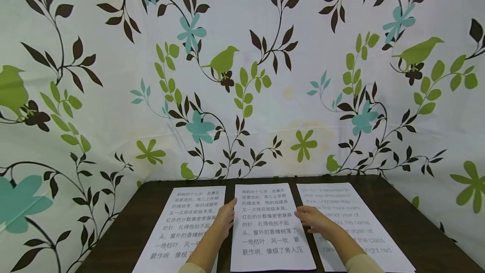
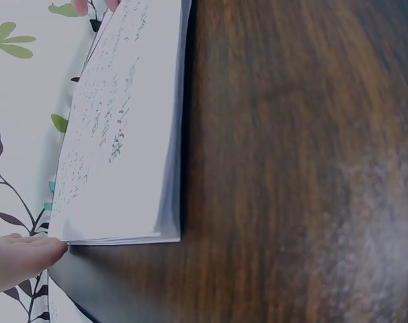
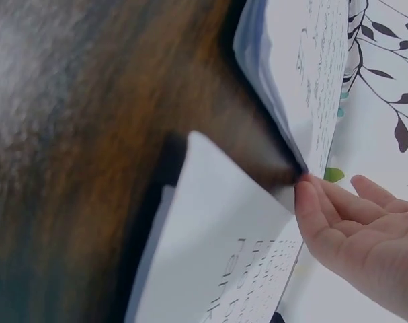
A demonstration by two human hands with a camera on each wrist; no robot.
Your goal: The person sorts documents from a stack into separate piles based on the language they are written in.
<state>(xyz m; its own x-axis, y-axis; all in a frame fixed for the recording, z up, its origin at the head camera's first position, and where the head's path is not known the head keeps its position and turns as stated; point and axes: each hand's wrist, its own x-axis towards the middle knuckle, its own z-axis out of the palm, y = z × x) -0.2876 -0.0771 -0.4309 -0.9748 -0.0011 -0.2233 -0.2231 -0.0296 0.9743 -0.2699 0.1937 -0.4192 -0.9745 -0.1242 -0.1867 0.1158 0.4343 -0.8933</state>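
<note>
Three stacks of printed paper lie side by side in the head view. The middle paper stack (image 1: 265, 231) bears Chinese text and stands between both hands. At its left edge, my left hand (image 1: 225, 218) touches the side with fairly straight fingers; the left wrist view shows those fingers (image 2: 32, 256) against a corner of the stack. From the other side my right hand (image 1: 316, 221) reaches over the right paper stack (image 1: 373, 243), printed in English. Its fingertips (image 3: 310, 195) meet the middle stack's right edge in the right wrist view.
The left paper stack (image 1: 166, 231), with Chinese text, lies partly under my left forearm. All stacks rest on a dark wooden table (image 1: 125, 218). Behind its far edge hangs a white cloth (image 1: 242, 146) patterned with leaves, flowers and birds.
</note>
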